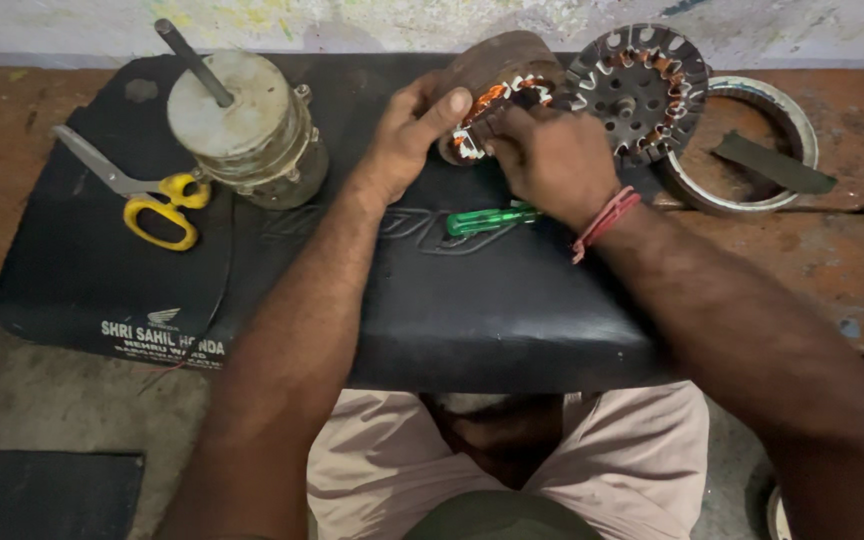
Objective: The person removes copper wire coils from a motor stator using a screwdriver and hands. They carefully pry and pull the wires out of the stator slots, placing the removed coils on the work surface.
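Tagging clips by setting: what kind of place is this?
Probably a small motor-repair workshop. Both hands, left hand and right hand, work a copper-wound stator on a black padded seat over a worn wooden bench, with a motor housing and yellow-handled scissors alongside.
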